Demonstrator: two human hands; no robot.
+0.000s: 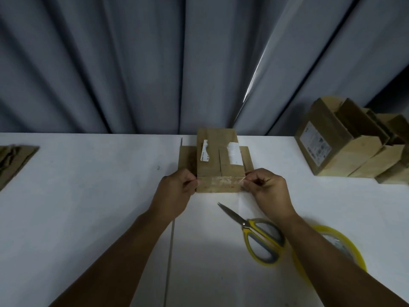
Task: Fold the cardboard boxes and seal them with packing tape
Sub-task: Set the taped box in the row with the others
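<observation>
A small brown cardboard box [218,158] with torn white labels stands in the middle of the white table [88,196], side flaps spread out. A strip of clear packing tape [219,181] runs across its near top edge. My left hand [177,191] pinches the strip's left end at the box's left corner. My right hand [267,191] pinches the right end at the right corner. The roll of yellow-tinted packing tape [340,247] lies at the near right, partly hidden by my right forearm.
Yellow-handled scissors [254,231] lie just in front of the box, blades pointing up-left. Several folded boxes [345,142] stand at the table's right back. Flat cardboard [13,160] lies at the left edge. A grey curtain hangs behind the table.
</observation>
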